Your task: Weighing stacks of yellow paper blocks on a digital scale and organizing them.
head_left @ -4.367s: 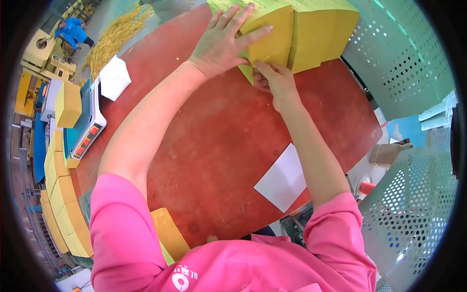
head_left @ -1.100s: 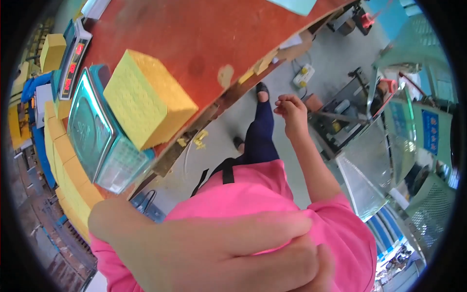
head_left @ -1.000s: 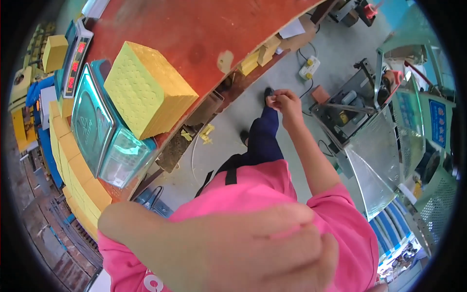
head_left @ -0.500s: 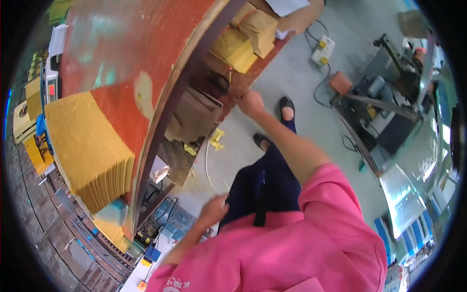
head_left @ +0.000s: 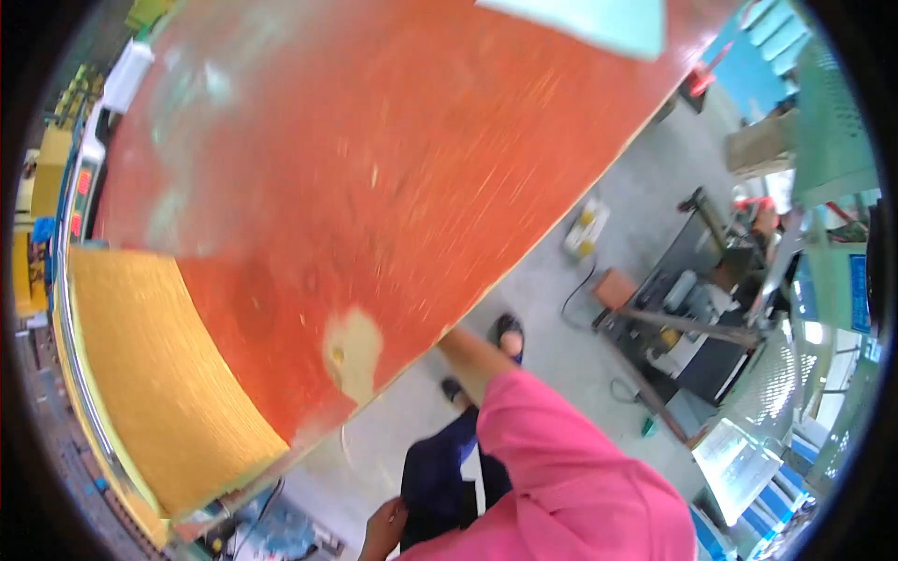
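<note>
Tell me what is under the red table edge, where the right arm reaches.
The right forearm passes under the red table edge; its hand is covered. Only grey floor shows there.

Person wears a bright pink short-sleeved top, dark navy trousers, dark open shoes. Forearms bare. No gloves on the one visible hand, the left hand.

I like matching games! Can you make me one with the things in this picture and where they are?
Things:
1. big red-brown wooden tabletop
2. thick yellow stack of paper sheets
3. pale blue-green sheet
4. left hand

Places:
A. top edge
B. lower left, on the table
C. bottom edge, beside the dark trousers
D. fills the middle

Pairs: 1-D, 2-B, 3-A, 4-C
</note>
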The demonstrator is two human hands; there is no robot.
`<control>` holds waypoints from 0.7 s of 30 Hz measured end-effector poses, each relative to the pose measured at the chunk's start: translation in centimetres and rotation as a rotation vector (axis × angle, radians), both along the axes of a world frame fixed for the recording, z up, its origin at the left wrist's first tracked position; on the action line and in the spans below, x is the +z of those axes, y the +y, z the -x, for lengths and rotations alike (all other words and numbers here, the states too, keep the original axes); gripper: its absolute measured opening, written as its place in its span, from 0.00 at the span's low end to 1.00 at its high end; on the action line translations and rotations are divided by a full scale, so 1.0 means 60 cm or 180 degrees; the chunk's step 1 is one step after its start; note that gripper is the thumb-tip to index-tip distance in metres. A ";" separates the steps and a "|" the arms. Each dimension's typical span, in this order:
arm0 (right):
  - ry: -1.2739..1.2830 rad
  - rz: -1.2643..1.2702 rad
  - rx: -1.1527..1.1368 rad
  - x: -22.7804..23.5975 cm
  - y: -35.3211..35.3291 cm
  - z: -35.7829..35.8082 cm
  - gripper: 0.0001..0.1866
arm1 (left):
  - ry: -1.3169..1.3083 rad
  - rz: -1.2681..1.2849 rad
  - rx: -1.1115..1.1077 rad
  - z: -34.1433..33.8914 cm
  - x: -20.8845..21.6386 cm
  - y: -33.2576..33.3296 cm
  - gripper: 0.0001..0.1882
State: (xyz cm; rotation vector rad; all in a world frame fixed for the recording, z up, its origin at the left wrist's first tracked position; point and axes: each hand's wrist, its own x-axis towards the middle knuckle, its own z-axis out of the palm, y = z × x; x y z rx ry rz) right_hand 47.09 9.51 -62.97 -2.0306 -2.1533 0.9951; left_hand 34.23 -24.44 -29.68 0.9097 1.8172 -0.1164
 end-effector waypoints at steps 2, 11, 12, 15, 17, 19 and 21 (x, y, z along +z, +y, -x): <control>0.0072 0.0522 0.1187 0.154 -0.006 0.092 0.19 | 0.0260 -0.0282 0.0372 0.015 0.071 -0.004 0.21; -0.0499 0.0060 0.0332 -0.023 0.012 -0.022 0.12 | -0.0158 -0.0030 0.0229 -0.006 -0.037 0.038 0.20; -0.0080 0.0437 0.0201 0.025 0.012 0.012 0.11 | -0.0086 -0.0031 0.0319 0.009 -0.032 0.019 0.20; 0.0034 0.0123 -0.0482 -0.068 -0.074 -0.160 0.12 | -0.0639 -0.0452 -0.0251 -0.033 -0.059 0.058 0.18; 0.0921 0.1111 -0.0424 0.047 -0.111 -0.121 0.18 | -0.0480 -0.0521 0.0045 -0.022 0.009 0.054 0.18; 0.0520 0.2191 -0.0343 0.121 -0.158 -0.187 0.23 | -0.0587 -0.0719 0.0143 -0.032 0.064 0.089 0.17; 0.1006 0.1697 0.0018 0.065 -0.280 -0.350 0.21 | -0.1196 -0.0808 -0.0398 -0.053 0.110 0.147 0.17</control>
